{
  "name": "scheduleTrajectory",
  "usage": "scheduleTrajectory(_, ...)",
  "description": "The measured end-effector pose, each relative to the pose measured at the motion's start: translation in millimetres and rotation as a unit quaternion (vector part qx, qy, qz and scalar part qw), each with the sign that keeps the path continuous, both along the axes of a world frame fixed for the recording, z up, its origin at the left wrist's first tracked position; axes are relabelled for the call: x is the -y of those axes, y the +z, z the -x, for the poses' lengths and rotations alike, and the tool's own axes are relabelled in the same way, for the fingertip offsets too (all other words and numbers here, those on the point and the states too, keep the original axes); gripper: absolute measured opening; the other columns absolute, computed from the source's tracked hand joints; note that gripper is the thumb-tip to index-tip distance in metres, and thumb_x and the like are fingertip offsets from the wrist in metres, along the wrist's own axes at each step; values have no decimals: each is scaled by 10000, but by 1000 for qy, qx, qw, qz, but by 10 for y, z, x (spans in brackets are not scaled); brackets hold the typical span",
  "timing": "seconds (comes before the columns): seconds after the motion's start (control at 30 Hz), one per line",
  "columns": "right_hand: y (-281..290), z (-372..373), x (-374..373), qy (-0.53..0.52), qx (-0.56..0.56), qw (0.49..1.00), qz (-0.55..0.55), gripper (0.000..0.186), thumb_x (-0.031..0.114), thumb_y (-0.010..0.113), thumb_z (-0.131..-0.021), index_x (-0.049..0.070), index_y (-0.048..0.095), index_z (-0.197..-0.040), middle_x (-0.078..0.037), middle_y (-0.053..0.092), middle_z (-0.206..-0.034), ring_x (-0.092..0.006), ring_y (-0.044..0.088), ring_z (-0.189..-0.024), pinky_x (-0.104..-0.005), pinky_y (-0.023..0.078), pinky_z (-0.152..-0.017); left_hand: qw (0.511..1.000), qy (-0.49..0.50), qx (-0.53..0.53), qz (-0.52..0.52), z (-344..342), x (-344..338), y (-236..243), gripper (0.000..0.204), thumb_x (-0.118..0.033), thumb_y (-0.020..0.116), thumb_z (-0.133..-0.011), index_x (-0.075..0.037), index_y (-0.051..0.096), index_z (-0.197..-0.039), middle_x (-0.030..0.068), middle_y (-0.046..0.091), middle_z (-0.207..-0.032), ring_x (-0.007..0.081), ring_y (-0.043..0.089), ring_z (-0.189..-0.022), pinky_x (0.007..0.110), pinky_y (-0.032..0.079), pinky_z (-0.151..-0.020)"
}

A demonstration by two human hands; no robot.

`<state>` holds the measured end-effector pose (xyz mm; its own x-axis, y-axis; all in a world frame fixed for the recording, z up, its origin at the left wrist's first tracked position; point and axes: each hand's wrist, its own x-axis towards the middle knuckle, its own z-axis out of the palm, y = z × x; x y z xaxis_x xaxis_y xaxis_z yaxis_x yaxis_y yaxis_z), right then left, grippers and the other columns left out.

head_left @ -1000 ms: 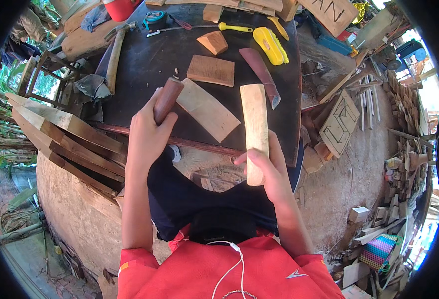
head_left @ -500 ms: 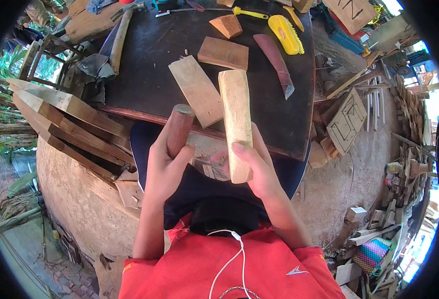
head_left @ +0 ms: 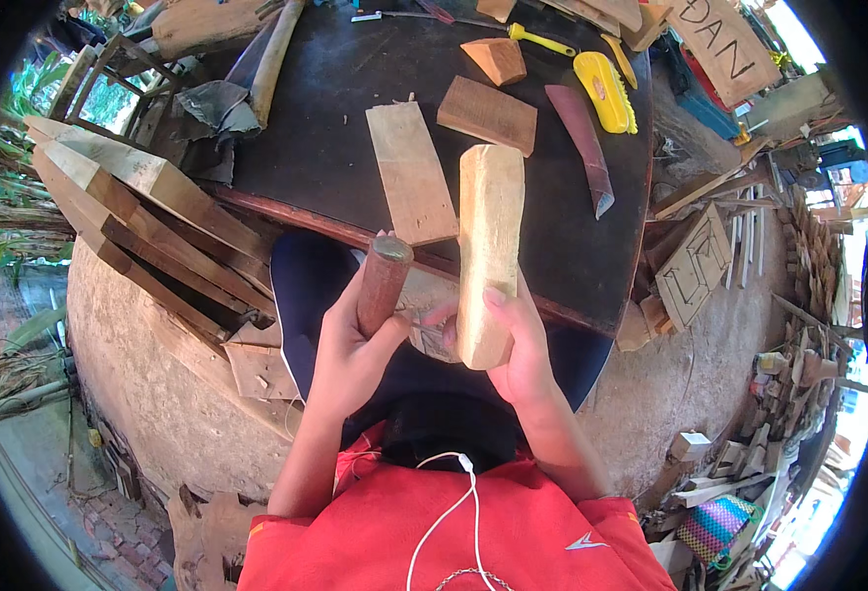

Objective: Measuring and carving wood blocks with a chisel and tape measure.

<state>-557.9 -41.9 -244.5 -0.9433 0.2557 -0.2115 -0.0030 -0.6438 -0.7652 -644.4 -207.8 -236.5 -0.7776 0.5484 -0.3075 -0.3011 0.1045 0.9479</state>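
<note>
My left hand [head_left: 347,366] is wrapped round a reddish-brown cylinder [head_left: 385,286], whose round end points up and away from me. To its right, my right hand [head_left: 524,340] grips a long pale wood block [head_left: 491,246] with slightly curved sides, the thumb lying across its near end. The cylinder and the block are held apart, side by side, above my lap at the table's near edge. Beyond them on the dark table [head_left: 306,148] lie a flat pale board [head_left: 412,175], a brown wood block [head_left: 488,113] and a smaller angled wood piece [head_left: 493,62].
A curled reddish-brown sheet [head_left: 581,148], a yellow brush [head_left: 605,92] and a yellow-handled tool [head_left: 542,39] lie at the table's right and far side. Long shaped timbers [head_left: 158,227] stand at my left. Carved boards [head_left: 694,266] and wood scraps [head_left: 749,458] fill the right.
The view has swung a little, so the table things sit farther right in the picture. The cylinder has dropped slightly, and the pale block has turned to show more of its broad face.
</note>
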Motion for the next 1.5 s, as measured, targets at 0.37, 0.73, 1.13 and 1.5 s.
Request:
scheduleTrajectory(0.37,322,130,231,-15,22,999,-23,625,212,537,-1022,45,250,-1552,-205,463,-1503,-266,494,-1190,-343,559,-824,993,11,-86,-80,-73,67,57,765,105,530,-877,62,273,-1596,137,438,-1588,179,416,-1451,314,329,-1179)
scheduleTrajectory(0.73,197,986,62,27,48,978,-201,608,347,641,-976,-11,434,-1422,-157,575,-1310,-188,612,-1052,-332,508,-898,973,131,-189,8,362,222,131,462,-53,624,-983,-45,493,-1426,29,638,-1145,11,435,-566,183,303,-465)
scheduleTrajectory(1.13,463,2143,-365,18,119,711,-693,890,326,619,-963,-172,146,-1528,-374,446,-1382,-489,513,-1294,-477,428,-1111,808,-1,-468,359,2445,-781,385,621,-231,485,-1018,73,297,-1526,345,395,-1497,487,420,-1399,482,369,-1152)
scheduleTrajectory(1.5,241,2242,-645,27,55,641,-765,717,274,646,-929,-24,346,-1508,-301,518,-1305,-462,538,-1209,-541,428,-1048,735,5,-580,352,2522,-922,-82,571,-270,484,-1055,80,400,-1497,303,468,-1454,478,519,-1275,511,450,-1065)
